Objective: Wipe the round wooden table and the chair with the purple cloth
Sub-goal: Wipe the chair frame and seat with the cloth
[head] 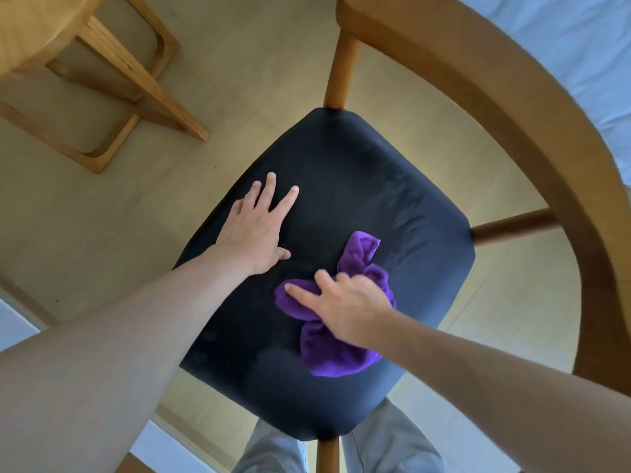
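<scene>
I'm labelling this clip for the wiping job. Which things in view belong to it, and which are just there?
Part of the job:
purple cloth, gripped by the right hand
chair seat, with the left hand flat on it
chair backrest
round wooden table

Just there:
pale bedding
floor

The single wide-angle head camera looks steeply down from close above the chair seat (341, 206), both forearms reaching forward from the lower corners, the person's trousers (273, 452) at the bottom edge, the floor (102, 206) around, and the bench (30, 25) cut off at upper left.
</scene>
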`<action>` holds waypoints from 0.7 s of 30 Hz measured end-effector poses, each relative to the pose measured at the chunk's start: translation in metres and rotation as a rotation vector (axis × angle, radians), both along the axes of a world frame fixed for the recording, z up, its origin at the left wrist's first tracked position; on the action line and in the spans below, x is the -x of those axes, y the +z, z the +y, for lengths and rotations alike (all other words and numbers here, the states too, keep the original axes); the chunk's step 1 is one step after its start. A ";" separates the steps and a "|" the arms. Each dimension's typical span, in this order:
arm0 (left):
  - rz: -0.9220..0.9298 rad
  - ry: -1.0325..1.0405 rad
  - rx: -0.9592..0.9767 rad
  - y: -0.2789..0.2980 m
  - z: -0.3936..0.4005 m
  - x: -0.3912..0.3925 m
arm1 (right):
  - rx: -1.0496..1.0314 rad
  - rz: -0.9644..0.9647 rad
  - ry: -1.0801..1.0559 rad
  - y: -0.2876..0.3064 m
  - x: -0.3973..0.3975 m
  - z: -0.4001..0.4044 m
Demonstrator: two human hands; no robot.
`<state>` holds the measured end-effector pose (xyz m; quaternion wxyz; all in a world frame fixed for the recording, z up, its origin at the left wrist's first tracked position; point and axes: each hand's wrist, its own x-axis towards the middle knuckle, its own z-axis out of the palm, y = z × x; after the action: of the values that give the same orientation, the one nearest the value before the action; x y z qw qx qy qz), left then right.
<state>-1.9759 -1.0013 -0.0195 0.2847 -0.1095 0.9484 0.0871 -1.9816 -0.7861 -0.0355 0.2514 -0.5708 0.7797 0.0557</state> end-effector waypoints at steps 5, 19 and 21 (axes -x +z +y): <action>-0.001 0.010 -0.014 -0.004 -0.001 -0.001 | 0.028 0.185 -0.395 0.000 0.062 0.008; 0.033 0.020 -0.008 -0.013 0.002 0.001 | -0.038 -0.102 0.139 0.001 -0.021 -0.004; 0.022 0.025 -0.011 -0.013 0.001 0.001 | 0.019 -0.006 0.158 0.001 0.007 -0.002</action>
<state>-1.9766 -1.0001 -0.0325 0.2735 -0.1189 0.9496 0.0971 -1.9886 -0.7886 -0.0347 0.2434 -0.6329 0.7320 0.0662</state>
